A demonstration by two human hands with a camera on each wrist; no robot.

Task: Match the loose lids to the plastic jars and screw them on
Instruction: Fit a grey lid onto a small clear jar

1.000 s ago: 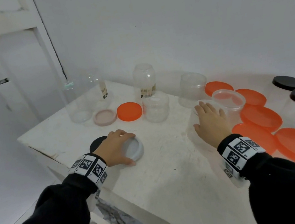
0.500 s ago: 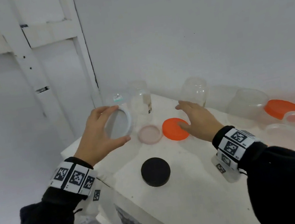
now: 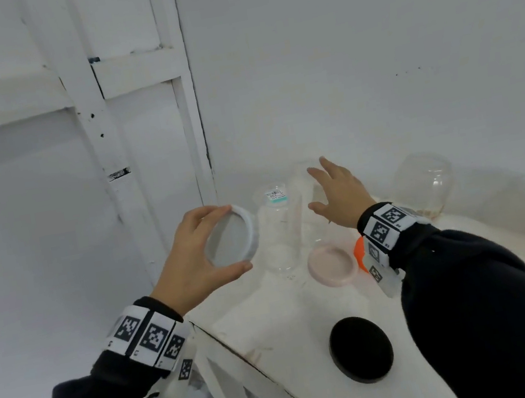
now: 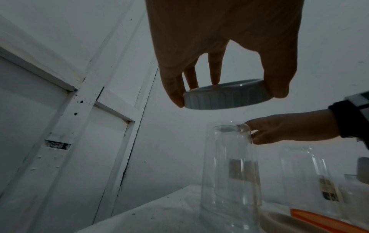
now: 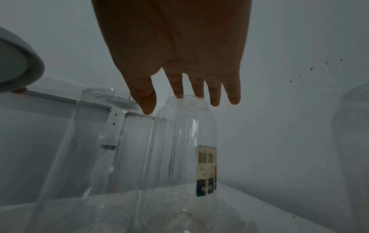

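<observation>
Clear jars (image 3: 278,231) empty on tabletop (image 3: 274,322) | left hand (image 3: 192,262) grips white lid (image 3: 233,238) | right hand (image 3: 340,196) spread, holding nothing

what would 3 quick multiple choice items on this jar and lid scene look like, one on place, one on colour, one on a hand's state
1. Where is the black lid?
A on a jar
B flat on the table, near its front edge
C in a hand

2. What colour is the lid in the left hand?
A white
B orange
C black

3. What is the right hand doing?
A gripping a lid
B clenched in a fist
C open, reaching at the tall clear jars

Answers:
1 B, it lies on bare tabletop.
2 A, the fingers hold a white lid.
3 C, fingers spread, nothing held.
</observation>
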